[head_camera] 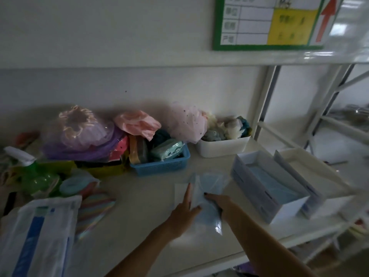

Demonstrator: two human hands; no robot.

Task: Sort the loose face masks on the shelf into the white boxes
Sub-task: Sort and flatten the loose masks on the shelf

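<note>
free: shelf [139, 212] front-centre | blocked: blue basket [161, 166] behind, white boxes [267, 188] right

Loose face masks [207, 194]: pale blue stack, lying flat on white shelf [139, 206], centre-near, in dim light. Two white boxes [279, 198] to right, side by side, open-topped. Nearer box [265, 186] holds blue masks; right box's [311, 176] contents unclear.

Head view, downward over shelf [139, 206]

Both forearms bare, no sleeves in view. Left hand [184, 211]: dark polish on fingernails. Right hand [219, 202]: dark-painted nail, no rings visible.
</note>
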